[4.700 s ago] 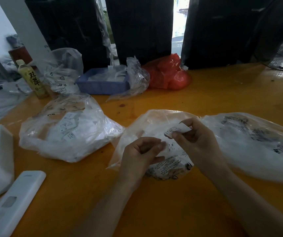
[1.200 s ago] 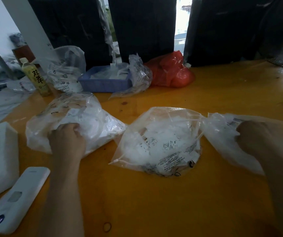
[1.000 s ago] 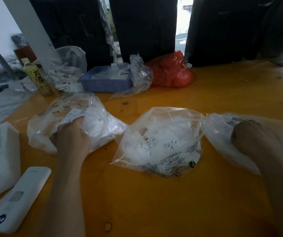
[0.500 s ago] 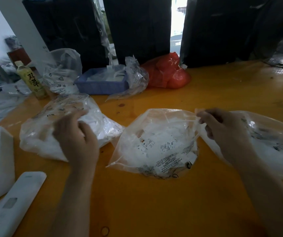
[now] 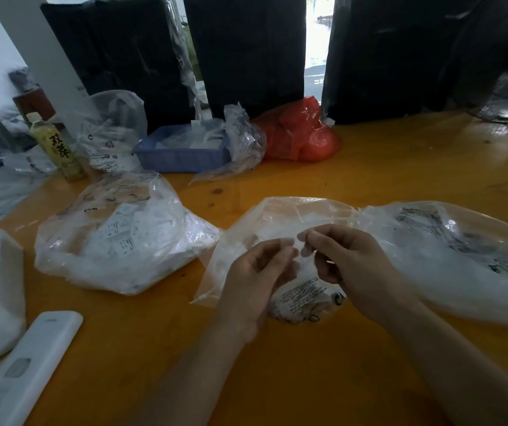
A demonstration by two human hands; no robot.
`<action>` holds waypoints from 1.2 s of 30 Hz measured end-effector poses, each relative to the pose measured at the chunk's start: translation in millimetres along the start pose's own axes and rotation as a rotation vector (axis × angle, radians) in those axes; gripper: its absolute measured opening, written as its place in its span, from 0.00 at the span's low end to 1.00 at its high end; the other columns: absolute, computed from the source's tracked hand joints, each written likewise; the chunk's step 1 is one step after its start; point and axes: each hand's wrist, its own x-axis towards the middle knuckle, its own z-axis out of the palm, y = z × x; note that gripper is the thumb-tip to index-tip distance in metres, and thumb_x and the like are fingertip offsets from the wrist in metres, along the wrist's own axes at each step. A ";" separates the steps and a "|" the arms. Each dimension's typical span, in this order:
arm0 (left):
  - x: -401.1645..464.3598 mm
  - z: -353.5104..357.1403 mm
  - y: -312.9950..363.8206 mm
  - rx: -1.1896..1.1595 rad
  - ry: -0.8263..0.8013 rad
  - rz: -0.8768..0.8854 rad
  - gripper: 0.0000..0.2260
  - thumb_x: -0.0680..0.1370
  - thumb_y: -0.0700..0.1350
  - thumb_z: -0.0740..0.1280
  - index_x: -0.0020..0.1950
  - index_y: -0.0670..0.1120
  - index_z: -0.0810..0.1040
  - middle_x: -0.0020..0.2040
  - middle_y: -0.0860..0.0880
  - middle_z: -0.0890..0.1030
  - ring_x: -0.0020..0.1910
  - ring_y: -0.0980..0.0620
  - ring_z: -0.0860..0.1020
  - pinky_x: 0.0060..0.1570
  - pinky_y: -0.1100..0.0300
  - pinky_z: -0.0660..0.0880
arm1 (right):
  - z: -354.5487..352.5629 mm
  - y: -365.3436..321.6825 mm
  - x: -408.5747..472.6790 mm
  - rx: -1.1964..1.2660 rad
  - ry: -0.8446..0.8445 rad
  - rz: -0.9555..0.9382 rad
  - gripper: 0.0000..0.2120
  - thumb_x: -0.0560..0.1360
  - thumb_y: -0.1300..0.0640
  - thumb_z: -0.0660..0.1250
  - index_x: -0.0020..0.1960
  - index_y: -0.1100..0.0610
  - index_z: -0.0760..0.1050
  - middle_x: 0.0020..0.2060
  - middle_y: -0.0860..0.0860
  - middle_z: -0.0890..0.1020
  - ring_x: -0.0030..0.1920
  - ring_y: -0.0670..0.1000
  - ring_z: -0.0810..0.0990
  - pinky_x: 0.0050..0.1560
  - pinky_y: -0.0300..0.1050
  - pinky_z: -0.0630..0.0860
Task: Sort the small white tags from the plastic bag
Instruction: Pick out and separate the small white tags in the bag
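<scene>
orange table (image 5: 400, 167), red bag (image 5: 300, 135), blue tray (image 5: 182, 158), white remote (image 5: 28, 367)

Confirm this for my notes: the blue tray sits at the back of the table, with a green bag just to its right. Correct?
Not quite. The head view shows the blue tray at the back of the table, but the bag to its right is red, not green.

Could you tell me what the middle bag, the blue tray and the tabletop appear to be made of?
Middle bag: thin clear plastic film, glossy; it wrinkles and the contents show through. Blue tray: probably rigid moulded plastic, matt, with a ribbed wall. Tabletop: seemingly wood with a glossy orange finish; faint grain and light reflections show.
</scene>
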 end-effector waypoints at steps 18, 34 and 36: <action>-0.7 -6.1 2.4 -0.034 0.066 0.029 0.08 0.71 0.54 0.82 0.46 0.54 0.89 0.47 0.49 0.88 0.47 0.53 0.86 0.46 0.62 0.81 | 13.9 -0.4 -5.2 -0.542 0.003 -0.086 0.06 0.79 0.47 0.67 0.46 0.47 0.79 0.33 0.35 0.81 0.29 0.39 0.78 0.29 0.30 0.71; -1.4 -16.0 8.8 0.184 0.041 0.072 0.06 0.78 0.49 0.77 0.53 0.59 0.87 0.48 0.50 0.88 0.49 0.52 0.87 0.42 0.62 0.82 | 11.6 -2.0 -4.5 -0.695 0.108 -0.287 0.05 0.79 0.53 0.70 0.55 0.47 0.79 0.41 0.37 0.81 0.40 0.39 0.79 0.37 0.30 0.75; 0.8 -17.9 9.0 0.159 0.140 0.055 0.04 0.79 0.46 0.76 0.51 0.55 0.88 0.47 0.50 0.88 0.48 0.52 0.87 0.36 0.65 0.80 | 9.6 -0.2 -0.9 -0.767 0.167 -0.312 0.09 0.81 0.52 0.67 0.60 0.49 0.80 0.46 0.38 0.82 0.43 0.41 0.80 0.41 0.32 0.76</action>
